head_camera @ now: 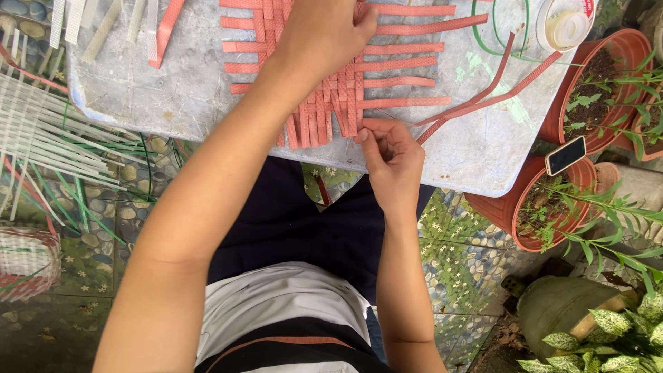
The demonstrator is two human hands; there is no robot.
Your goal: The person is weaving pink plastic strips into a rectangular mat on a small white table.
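A mat of woven salmon-red plastic strips [338, 97] lies on a worn grey tabletop [179, 90]. My left hand [324, 34] presses down on the upper middle of the weave, fingers curled over the strips. My right hand [390, 155] is at the table's near edge and pinches the end of a long loose red strip [483, 100] that runs off to the right. The strip's end meets the lower right corner of the weave.
Spare white and red strips [103, 27] lie at the table's far left. A tape roll [566, 24] and green cord [504, 34] sit at the far right. Terracotta plant pots [552, 207], one with a phone [565, 155] on its rim, stand at the right. A white woven bundle [48, 138] and a basket [27, 262] are on the left.
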